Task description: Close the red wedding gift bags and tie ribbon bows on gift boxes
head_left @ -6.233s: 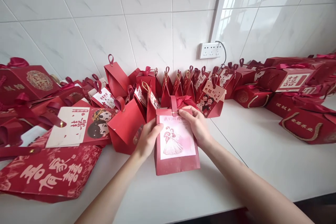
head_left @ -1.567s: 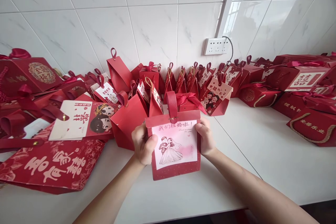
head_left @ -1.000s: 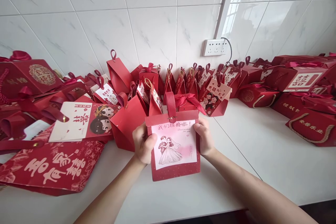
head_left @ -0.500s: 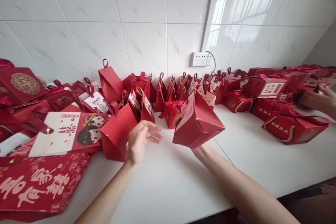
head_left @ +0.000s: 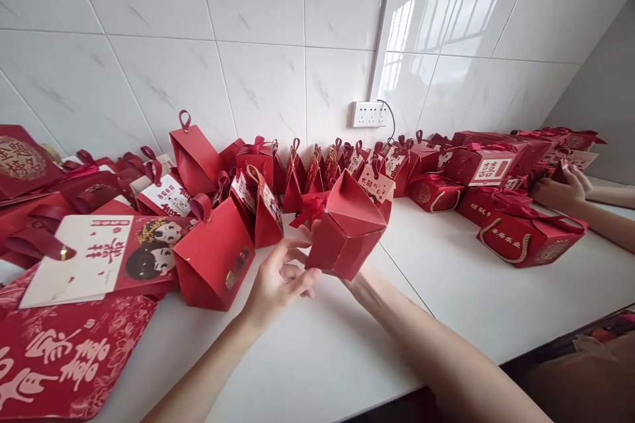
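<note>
A red folded-card gift box (head_left: pixel 347 238) is held tilted above the white table, its plain panels and creased base facing me. My right hand (head_left: pixel 358 281) grips it from behind, and the box hides most of those fingers. At the lower left corner of the box, my left hand (head_left: pixel 285 274) has its thumb on the near side and some fingers curled behind the edge. A pale printed tag (head_left: pixel 376 184) shows behind the box's upper right. Left of my left hand stands another red gift box (head_left: pixel 214 254) with a ribbon loop.
Triangular red gift boxes (head_left: pixel 295 178) line the tiled wall. Printed red bags (head_left: pixel 74 350) and cards lie at left. Ribbon-tied boxes (head_left: pixel 533 234) with rope handles stand at right, near another person's hands (head_left: pixel 563 188). A socket strip (head_left: pixel 368 114) is on the wall.
My left hand has moved right to the box's lower corner. The held box has turned more upright and shifted slightly left. The other person's hands show further into view.
</note>
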The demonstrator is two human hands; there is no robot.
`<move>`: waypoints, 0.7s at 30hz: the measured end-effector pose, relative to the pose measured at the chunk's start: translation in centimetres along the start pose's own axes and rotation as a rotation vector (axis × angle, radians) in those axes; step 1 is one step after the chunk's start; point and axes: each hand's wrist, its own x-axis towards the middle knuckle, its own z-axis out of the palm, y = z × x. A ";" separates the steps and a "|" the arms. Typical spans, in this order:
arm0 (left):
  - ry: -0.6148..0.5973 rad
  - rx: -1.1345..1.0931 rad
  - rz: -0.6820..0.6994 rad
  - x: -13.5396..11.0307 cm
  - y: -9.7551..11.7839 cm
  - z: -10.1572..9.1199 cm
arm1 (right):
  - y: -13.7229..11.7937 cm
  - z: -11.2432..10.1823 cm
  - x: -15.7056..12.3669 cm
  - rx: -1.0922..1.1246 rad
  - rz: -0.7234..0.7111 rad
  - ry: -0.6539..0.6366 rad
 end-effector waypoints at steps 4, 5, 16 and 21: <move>0.001 -0.012 0.044 -0.2 0.2 0.0 | -1.3 0.6 -0.4 0.153 0.215 0.072; -0.001 -0.021 0.058 -0.2 0.2 0.0 | -1.5 0.8 -0.5 0.175 0.232 0.088; 0.045 -0.059 0.086 -0.3 0.8 0.1 | -1.1 1.4 -0.7 0.220 0.284 0.028; -0.021 0.006 0.116 -0.3 0.8 0.1 | -1.0 0.9 -0.3 0.051 0.051 0.042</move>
